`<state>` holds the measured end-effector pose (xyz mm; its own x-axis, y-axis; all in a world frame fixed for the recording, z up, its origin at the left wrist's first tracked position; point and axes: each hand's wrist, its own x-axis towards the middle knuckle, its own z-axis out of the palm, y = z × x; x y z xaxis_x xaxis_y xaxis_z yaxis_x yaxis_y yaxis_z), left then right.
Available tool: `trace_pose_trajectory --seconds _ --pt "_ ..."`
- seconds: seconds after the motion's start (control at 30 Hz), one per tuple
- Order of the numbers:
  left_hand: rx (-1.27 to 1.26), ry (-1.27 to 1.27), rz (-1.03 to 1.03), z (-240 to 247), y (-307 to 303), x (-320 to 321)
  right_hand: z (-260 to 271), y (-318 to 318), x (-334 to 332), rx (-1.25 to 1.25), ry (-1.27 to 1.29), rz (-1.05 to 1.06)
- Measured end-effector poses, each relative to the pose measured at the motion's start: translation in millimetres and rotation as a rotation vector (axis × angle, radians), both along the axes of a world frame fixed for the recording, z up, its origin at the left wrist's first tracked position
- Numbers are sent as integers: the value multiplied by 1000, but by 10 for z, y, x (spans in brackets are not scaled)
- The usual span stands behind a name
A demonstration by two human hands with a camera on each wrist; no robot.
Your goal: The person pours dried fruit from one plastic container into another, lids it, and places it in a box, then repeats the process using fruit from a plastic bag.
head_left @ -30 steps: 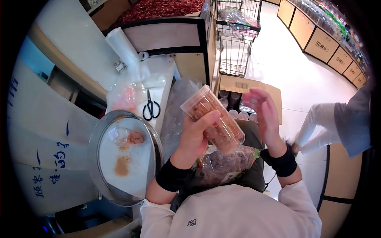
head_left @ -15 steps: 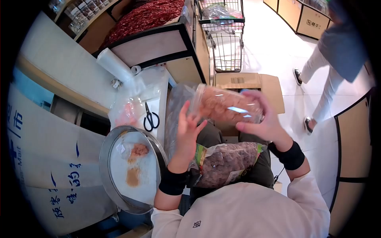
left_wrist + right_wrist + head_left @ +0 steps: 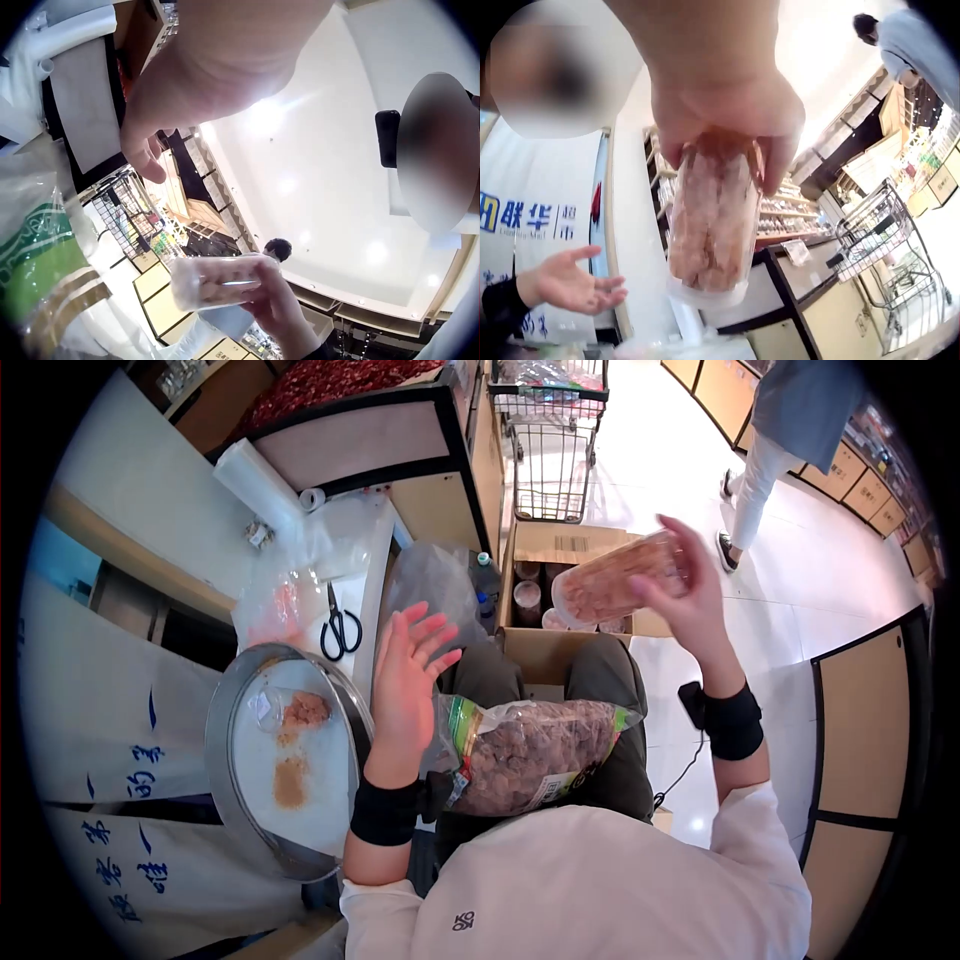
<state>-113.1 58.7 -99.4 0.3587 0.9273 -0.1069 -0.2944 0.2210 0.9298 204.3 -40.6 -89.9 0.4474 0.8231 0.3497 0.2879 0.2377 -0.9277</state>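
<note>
My right hand (image 3: 690,595) grips one end of a clear plastic jar (image 3: 605,582), holding it tilted above the cardboard box. Pinkish-brown pieces fill the jar, and in the right wrist view its pale lid (image 3: 709,292) is at the end away from the palm. My left hand (image 3: 405,685) is empty, palm turned inward and fingers spread, near the left end of a bag. That clear bag (image 3: 540,755) of dark brown dried pieces lies across my lap. Beyond my knees, the open cardboard box (image 3: 540,645) contains several jars (image 3: 527,600).
To the left stands a round metal pan (image 3: 218,760) with a small pinkish heap (image 3: 305,710) and brown powder (image 3: 290,785). Black-handled scissors (image 3: 341,632) lie on the white counter beside plastic bags (image 3: 285,605). A shopping cart (image 3: 555,460) stands ahead; a person (image 3: 770,460) walks at right.
The jar has passed from my left hand to my right and moved rightward over the box. My left hand has let go and drawn back left. The passer-by has moved farther off.
</note>
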Motion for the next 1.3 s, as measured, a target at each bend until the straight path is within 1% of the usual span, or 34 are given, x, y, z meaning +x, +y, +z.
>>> trace_pose_trajectory --seconds 0.03,0.07,0.13,0.2,0.27,0.3,0.33,0.37,0.4,0.43,0.47,0.53,0.57,0.6,0.67,0.7,0.73,0.77,0.8,0.83,0.87,0.9,0.93,0.97,1.0,1.03,1.07,1.13,1.17,1.23,1.27,1.3 --pt "11 10 -2 -23 -6 -29 5 -14 -3 -31 -456 -33" --pt "9 13 3 -21 -37 -49 -41 -37 -32 -32 -453 -27" --pt "50 72 16 26 -60 -5 -76 11 -37 136 23 -97" --pt "79 94 19 13 -84 -32 -38 19 -118 120 20 -81" --pt "120 120 11 13 -102 -48 65 -1 -297 241 -73 -102" --pt "141 148 -22 21 -95 -49 90 -5 -158 123 -33 -122" --pt "173 169 -56 14 -71 -41 44 -19 -174 138 -39 -132" --pt "182 159 -56 9 -68 -18 -28 -25 -196 189 -123 -93" --pt "304 247 -73 -11 -86 18 -21 -27 -237 239 -212 -48" --pt "421 341 -90 -41 -118 33 8 -59 -369 228 -295 -55" --pt "419 339 -87 -28 -147 46 10 -79 -382 227 -297 -52" --pt "482 428 -159 45 -173 78 32 -70 -391 123 370 123" --pt "451 404 -201 51 -174 81 59 -74 -451 118 581 165" --pt "456 402 -194 54 -188 92 -40 4 -521 197 689 103" --pt "545 298 -304 64 -238 134 -95 65 -616 106 1075 188" --pt "633 299 -305 91 -246 187 -118 76 -652 106 1075 201" --pt "638 305 -295 105 -244 216 -146 74 -695 -59 1162 337" --pt "701 356 -273 112 -235 236 -185 71 -738 -228 1239 474" --pt "762 408 -251 119 -226 259 -256 73 -778 -229 1240 487" --pt "756 344 -160 112 -215 294 -349 79 -814 -392 1177 628" --pt "763 349 -152 87 -213 338 -420 75 -849 -553 1102 765" --pt "750 217 -104 54 -214 383 -463 49 -912 -640 1028 767" --pt "732 86 -62 46 -218 399 -472 53 -951 -636 1028 772" --pt "735 88 -64 61 -226 388 -476 52 -979 -683 927 813" --pt "739 142 -50 93 -241 374 -474 50 -988 -728 825 850" --pt "744 194 -37 108 -252 356 -442 31 -969 -697 942 840" --pt "749 195 -43 104 -264 339 -511 59 -951 -689 943 838" --pt "870 346 31 85 -281 292 -671 134 -927 -303 231 515" --pt "877 348 20 100 -238 247 -691 137 -842 -294 237 507" --pt "1559 491 152 132 -144 137 -586 123 -638 -310 393 452" --pt "1559 489 130 154 -157 112 -534 84 -582 -297 457 449" --pt "1365 504 143 191 -199 91 -575 80 -512 -293 432 430"
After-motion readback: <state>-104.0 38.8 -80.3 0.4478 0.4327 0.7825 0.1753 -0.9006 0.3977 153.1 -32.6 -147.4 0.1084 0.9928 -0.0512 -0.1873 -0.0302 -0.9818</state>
